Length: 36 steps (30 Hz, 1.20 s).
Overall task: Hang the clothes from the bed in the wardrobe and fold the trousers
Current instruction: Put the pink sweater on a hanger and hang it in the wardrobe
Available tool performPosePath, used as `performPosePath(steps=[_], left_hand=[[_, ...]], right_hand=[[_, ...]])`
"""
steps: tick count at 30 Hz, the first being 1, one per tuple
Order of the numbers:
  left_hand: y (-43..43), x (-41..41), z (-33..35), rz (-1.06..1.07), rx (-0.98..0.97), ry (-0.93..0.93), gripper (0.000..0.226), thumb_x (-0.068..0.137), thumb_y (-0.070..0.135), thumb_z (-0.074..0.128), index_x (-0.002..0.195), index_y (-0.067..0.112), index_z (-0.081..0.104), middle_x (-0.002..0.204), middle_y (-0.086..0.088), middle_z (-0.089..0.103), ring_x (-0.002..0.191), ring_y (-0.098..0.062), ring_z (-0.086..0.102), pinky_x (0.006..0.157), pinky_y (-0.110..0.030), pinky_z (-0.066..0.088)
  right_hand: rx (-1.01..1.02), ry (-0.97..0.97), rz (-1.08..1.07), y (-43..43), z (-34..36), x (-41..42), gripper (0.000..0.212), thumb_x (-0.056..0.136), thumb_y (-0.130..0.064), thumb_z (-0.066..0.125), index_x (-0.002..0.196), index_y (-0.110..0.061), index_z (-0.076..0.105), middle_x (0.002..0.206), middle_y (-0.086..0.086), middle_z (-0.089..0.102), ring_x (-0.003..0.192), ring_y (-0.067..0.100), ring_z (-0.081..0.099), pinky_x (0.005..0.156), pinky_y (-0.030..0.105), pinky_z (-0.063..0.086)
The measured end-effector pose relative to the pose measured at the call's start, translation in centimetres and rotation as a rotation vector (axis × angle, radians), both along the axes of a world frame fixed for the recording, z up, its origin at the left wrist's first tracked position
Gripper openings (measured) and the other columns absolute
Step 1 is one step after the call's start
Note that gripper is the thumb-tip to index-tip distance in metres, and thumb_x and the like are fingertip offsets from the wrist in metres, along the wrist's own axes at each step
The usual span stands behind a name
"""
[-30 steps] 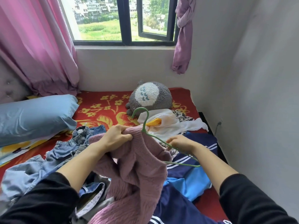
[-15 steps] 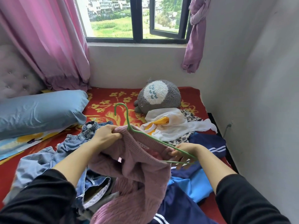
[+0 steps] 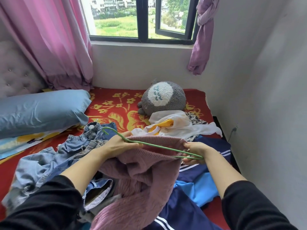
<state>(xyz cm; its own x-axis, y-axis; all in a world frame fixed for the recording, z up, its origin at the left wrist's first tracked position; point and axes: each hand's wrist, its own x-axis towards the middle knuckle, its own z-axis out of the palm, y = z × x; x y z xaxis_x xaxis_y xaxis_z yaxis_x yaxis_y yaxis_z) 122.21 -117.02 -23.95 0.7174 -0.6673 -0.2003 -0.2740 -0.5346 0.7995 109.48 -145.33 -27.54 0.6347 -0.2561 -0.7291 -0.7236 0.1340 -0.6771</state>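
1. Two hands hold one pink sweater (image 3: 144, 176) and one green hanger (image 3: 163, 147) up over the red flowery sheet (image 3: 116, 103).
2. The left hand (image 3: 119, 144) has its fingers curled round the ribbed edge of the sweater and the neck of the hanger, both at once.
3. The right hand (image 3: 194, 150) pinches the other end of the hanger and the sweater edge there, with its fingers bent tight.
4. The hanger's thin bar runs from one grip to the other, along the top of the stretched ribbed edge. Its hook pokes out past the left hand, away from the right one.
5. The lower bar may be tucked inside the sweater, but the wool hides it, so I cannot be sure.
6. The rest of the sweater hangs down from the two grips toward the person, in a big soft heap between the black sleeves (image 3: 41, 205).
7. Under and beside the left grip lie blue jeans (image 3: 49, 161), all crumpled.
8. Under the right grip lies a dark blue jacket (image 3: 212, 145) with white stripes and a bright blue patch.
9. Just past the grips lies a white cloth (image 3: 174, 125) with some yellow in it. Behind that sits a round grey plush toy (image 3: 163, 97).
10. Farther off on the left hand's side a blue pillow (image 3: 41, 110) rests on the sheet. A pink curtain (image 3: 49, 39) and a window (image 3: 142, 19) are at the far end.
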Motion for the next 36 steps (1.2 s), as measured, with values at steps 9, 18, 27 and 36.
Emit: performPosePath(steps=[9, 18, 27, 36], left_hand=[[-0.3, 0.1, 1.1, -0.024, -0.070, 0.020, 0.035, 0.076, 0.064, 0.067, 0.100, 0.039, 0.073, 0.092, -0.015, 0.072, 0.078, -0.016, 0.063, 0.079, -0.044, 0.053], [-0.1, 1.7, 0.6, 0.233, -0.115, 0.034, 0.024, 0.073, 0.047, 0.078, 0.083, 0.025, 0.078, 0.077, -0.003, 0.075, 0.078, -0.023, 0.071, 0.080, -0.044, 0.055], [-1.1, 3.5, 1.5, 0.321, 0.104, -0.156, 0.040, 0.072, 0.054, 0.074, 0.077, 0.015, 0.072, 0.080, -0.004, 0.070, 0.087, -0.027, 0.064, 0.094, -0.047, 0.045], [-4.0, 4.4, 8.8, 0.372, -0.164, -0.163, 0.029, 0.066, 0.056, 0.078, 0.078, 0.029, 0.076, 0.081, 0.010, 0.074, 0.090, -0.016, 0.068, 0.092, -0.038, 0.050]], right_hand=[[0.000, -0.003, 0.112, -1.4, 0.0, -1.8, 0.025, 0.098, -0.040, 0.049, 0.109, -0.022, 0.063, 0.094, 0.006, 0.070, 0.079, 0.021, 0.069, 0.067, 0.037, 0.057], [-0.266, -0.128, -0.058, -2.0, 0.4, -1.6, 0.029, 0.096, -0.007, 0.047, 0.077, -0.017, 0.067, 0.061, 0.002, 0.057, 0.049, 0.012, 0.054, 0.050, 0.021, 0.043], [-0.952, -0.181, 0.137, -1.5, 5.1, 1.4, 0.044, 0.092, -0.026, 0.060, 0.052, -0.011, 0.049, 0.052, 0.004, 0.048, 0.062, 0.024, 0.049, 0.054, 0.032, 0.033], [-0.601, -0.667, -0.063, 2.1, 16.0, 7.7, 0.033, 0.090, -0.011, 0.061, 0.057, -0.010, 0.054, 0.051, 0.003, 0.041, 0.044, 0.012, 0.036, 0.044, 0.026, 0.030]])
